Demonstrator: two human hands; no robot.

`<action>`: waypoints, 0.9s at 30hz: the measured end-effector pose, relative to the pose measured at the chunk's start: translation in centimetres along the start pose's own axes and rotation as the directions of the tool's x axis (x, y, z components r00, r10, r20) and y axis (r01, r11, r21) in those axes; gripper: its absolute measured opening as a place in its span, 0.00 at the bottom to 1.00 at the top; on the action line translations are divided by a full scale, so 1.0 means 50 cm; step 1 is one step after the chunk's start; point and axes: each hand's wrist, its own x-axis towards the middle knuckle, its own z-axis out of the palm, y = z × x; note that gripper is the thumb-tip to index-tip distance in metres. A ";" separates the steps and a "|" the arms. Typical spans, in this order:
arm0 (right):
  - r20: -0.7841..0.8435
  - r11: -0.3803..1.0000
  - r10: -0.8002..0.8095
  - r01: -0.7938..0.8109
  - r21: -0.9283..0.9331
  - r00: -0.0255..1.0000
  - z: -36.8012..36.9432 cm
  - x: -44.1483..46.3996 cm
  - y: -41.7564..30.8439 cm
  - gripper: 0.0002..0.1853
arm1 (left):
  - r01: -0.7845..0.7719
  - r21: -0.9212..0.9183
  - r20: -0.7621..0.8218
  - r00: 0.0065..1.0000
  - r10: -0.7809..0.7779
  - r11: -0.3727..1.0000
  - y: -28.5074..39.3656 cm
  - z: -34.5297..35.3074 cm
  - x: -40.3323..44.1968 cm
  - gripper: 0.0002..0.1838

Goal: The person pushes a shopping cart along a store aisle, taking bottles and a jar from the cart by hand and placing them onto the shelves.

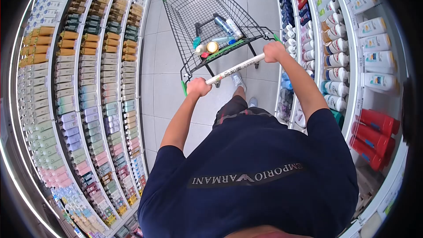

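Note:
A shopping cart [176, 22] of dark wire with green corners stands in front of me. My left hand [198, 87] is wrapped round the left end of its white handle [235, 68]. Round the right end of the same handle, my right hand [275, 51] is closed. Inside the cart, near the handle, lie a dark blue bottle [223, 24], a white bottle [234, 28], a clear bottle with a blue cap [221, 39], a round gold-rimmed container [212, 47] and a few smaller items, one with a teal top [196, 42].
Shelves [78, 66] packed with tubes and boxes run along the left. On the right, other shelves [352, 48] hold white bottles [378, 61] and red bottles [374, 141]. Light floor tiles [165, 99] show between them, with my shoe [238, 80] below the handle.

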 end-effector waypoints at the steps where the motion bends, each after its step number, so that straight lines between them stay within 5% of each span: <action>1: 0.017 1.000 0.010 -0.010 0.002 1.000 -0.008 0.010 0.003 0.15 | -0.008 -0.004 0.001 1.000 0.008 1.000 -0.004 -0.005 0.012 0.23; 27: 0.209 0.984 0.111 -0.138 0.116 0.972 -0.146 0.275 0.049 0.18 | -0.135 0.102 -0.084 0.986 0.143 0.986 -0.088 -0.265 0.348 0.20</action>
